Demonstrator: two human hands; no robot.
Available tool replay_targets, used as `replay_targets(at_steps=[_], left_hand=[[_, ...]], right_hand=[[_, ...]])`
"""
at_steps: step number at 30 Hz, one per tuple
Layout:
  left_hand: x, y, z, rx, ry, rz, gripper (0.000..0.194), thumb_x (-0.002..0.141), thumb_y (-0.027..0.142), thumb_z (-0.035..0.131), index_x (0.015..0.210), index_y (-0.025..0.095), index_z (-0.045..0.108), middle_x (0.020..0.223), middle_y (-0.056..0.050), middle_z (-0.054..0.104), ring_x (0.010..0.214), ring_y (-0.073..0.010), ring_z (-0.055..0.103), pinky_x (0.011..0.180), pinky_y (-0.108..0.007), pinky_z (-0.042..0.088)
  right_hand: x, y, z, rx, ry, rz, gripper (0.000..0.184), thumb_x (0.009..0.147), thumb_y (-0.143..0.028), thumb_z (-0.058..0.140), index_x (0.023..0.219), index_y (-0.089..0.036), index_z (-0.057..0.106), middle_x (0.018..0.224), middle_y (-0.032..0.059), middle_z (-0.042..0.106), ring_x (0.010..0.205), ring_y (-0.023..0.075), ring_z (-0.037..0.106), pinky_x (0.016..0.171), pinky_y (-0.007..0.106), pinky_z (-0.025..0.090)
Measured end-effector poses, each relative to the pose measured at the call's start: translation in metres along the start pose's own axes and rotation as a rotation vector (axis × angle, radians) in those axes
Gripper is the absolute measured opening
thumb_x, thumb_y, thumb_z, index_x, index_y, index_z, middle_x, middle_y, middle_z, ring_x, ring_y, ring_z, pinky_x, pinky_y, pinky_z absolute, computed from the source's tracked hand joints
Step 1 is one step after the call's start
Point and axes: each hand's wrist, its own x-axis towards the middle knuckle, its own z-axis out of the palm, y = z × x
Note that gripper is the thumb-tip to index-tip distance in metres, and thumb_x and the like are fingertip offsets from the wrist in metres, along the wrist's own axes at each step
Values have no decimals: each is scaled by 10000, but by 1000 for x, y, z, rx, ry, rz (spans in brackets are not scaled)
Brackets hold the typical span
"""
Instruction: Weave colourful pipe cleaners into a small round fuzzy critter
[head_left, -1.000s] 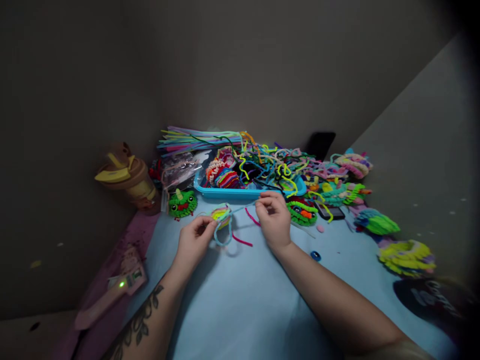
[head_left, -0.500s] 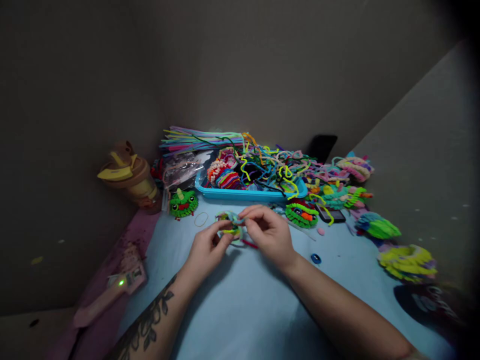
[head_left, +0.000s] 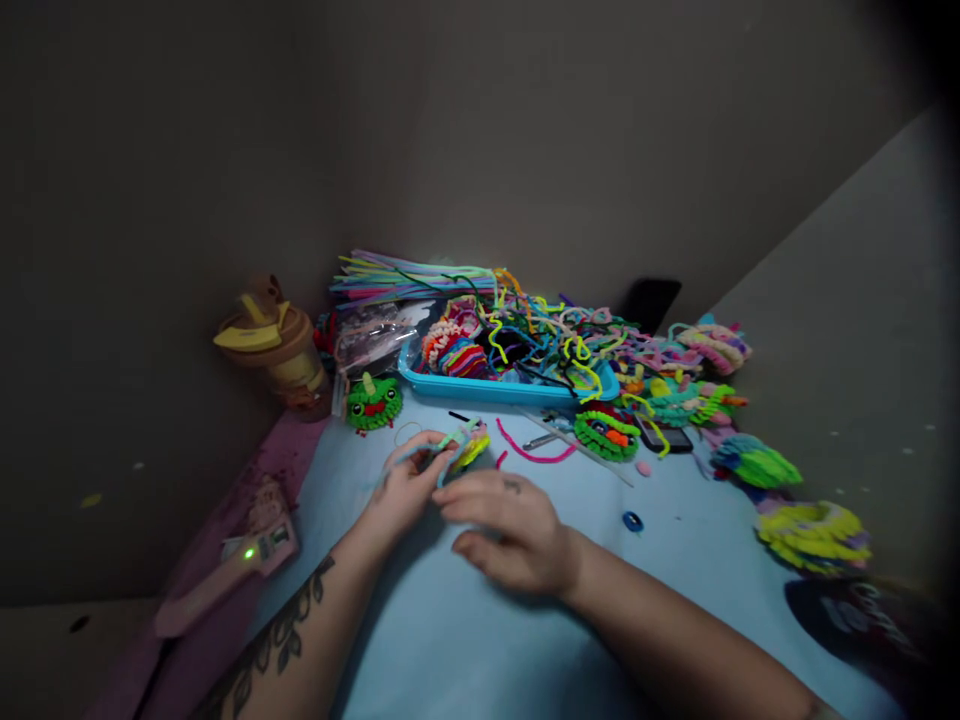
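My left hand (head_left: 405, 492) is closed on a small pipe-cleaner piece (head_left: 472, 452) in yellow and light blue, with a light-blue strand running back over the fingers. My right hand (head_left: 514, 530) is beside it on the right, thumb apart from its stretched fingers, the fingertips close to a light-blue strand end. Whether they touch it I cannot tell. Beyond the hands a bent magenta pipe cleaner (head_left: 536, 458) lies on the light-blue table cover (head_left: 465, 640).
A blue tray (head_left: 495, 390) heaped with pipe cleaners stands at the back. Green pipe-cleaner figures (head_left: 375, 405) sit before it, and more ruffled pieces (head_left: 814, 522) line the right. A lidded cup (head_left: 274, 350) and a pink device with a green light (head_left: 240, 575) are at left.
My hands drew together from a pulled light-blue strand. My right hand then released its pinch and dropped nearer, fingers spreading. The piece turned in my left hand, uncovering the magenta pipe cleaner.
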Motion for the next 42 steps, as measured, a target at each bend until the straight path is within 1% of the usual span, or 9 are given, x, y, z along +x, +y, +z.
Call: replay_targets(at_steps=[3, 5, 10, 18, 24, 29, 33, 39, 42], left_hand=[[1, -2, -6, -52, -120, -46, 223, 730, 388, 649, 807, 179, 636, 728, -16, 647, 685, -157, 605, 611, -240, 471], [2, -3, -8, -63, -156, -54, 209, 724, 374, 657, 812, 185, 650, 721, -13, 648, 679, -157, 609, 603, -240, 472], [7, -4, -12, 18, -71, 65, 221, 799, 355, 558, 867, 170, 657, 835, -54, 660, 787, -175, 618, 692, -275, 491], [-4, 5, -16, 415, 163, 505, 125, 837, 210, 561, 844, 201, 686, 839, -45, 642, 806, -151, 603, 746, -268, 479], [-17, 3, -5, 457, 31, 693, 221, 829, 98, 560, 976, 221, 673, 880, -46, 709, 816, -138, 653, 739, -239, 509], [-22, 7, -1, 443, 14, 748, 231, 810, 65, 569, 960, 207, 671, 903, -63, 723, 868, -153, 669, 787, -260, 529], [-25, 13, 4, 277, -125, 827, 277, 788, 33, 565, 983, 200, 669, 889, -67, 730, 862, -158, 680, 765, -265, 548], [-23, 20, 9, -69, -449, 386, 19, 731, 178, 707, 728, 193, 719, 713, -58, 733, 694, -169, 691, 667, -257, 551], [-20, 16, 2, -162, -614, 128, 108, 700, 280, 736, 763, 192, 732, 756, -78, 741, 714, -205, 698, 651, -289, 552]], right_hand=[[1, 20, -14, -162, 156, 246, 346, 819, -287, 599, 1158, -235, 550, 1102, 105, 643, 1063, 244, 584, 931, 432, 456], [-1, 35, -17, -144, 79, 396, 416, 785, -325, 634, 1176, -210, 549, 1171, 116, 611, 1106, 256, 557, 922, 416, 456], [-12, 57, -4, 14, -54, 625, 187, 809, -259, 590, 977, -187, 627, 854, 19, 678, 748, 152, 619, 658, 260, 484], [-18, 57, 3, -272, -46, 358, 187, 851, -219, 576, 1031, -214, 625, 913, 51, 694, 851, 202, 592, 812, 366, 425], [-23, 54, 9, -390, -5, 339, 279, 870, -154, 506, 1130, -216, 586, 1037, 72, 687, 947, 221, 589, 858, 396, 403], [-22, 56, 9, -363, 90, 351, 255, 855, -145, 507, 1085, -190, 609, 911, 70, 689, 864, 217, 597, 812, 378, 428], [-22, 63, 7, -369, 144, 428, 252, 833, -130, 505, 1049, -176, 626, 876, 68, 682, 831, 218, 593, 784, 363, 438], [-24, 70, 0, -369, 236, 513, 254, 826, -158, 512, 1044, -201, 634, 865, 58, 676, 823, 219, 590, 790, 364, 441], [-25, 70, 0, -333, 251, 535, 242, 827, -178, 518, 1037, -209, 633, 880, 59, 675, 827, 218, 591, 782, 362, 448]])
